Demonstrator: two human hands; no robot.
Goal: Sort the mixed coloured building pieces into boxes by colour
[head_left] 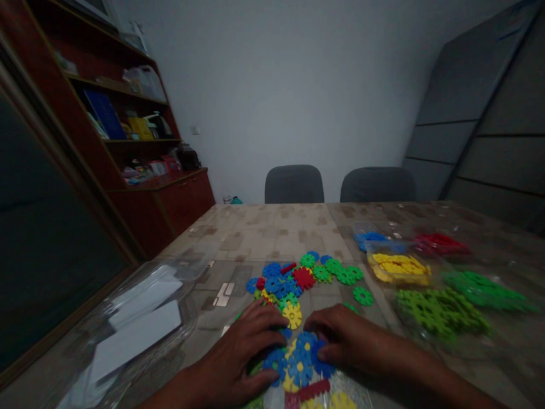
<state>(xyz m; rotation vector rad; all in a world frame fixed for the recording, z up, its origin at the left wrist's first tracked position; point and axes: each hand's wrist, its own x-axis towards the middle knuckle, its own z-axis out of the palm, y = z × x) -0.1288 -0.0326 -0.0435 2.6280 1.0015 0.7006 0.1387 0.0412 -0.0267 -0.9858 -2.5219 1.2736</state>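
Flat plastic gear-shaped pieces lie in front of me, blue (303,359), yellow (292,314) and red among them. My left hand (251,343) rests at the left side of the near cluster, fingers apart and curved, its thumb over a blue gear there. Across from it, my right hand (340,332) has curled fingers, with the thumb pressed on a dark blue gear (322,363) at the cluster's right edge. Below them is a red toothed bar (314,390). The undersides of both hands are hidden.
Loose green gears (347,275) and a red gear (304,278) lie farther back. Clear tubs at right hold yellow pieces (400,266) and green pieces (443,312). White cards (138,338) lie in a clear tray at left. Two grey chairs (294,184) stand beyond the table.
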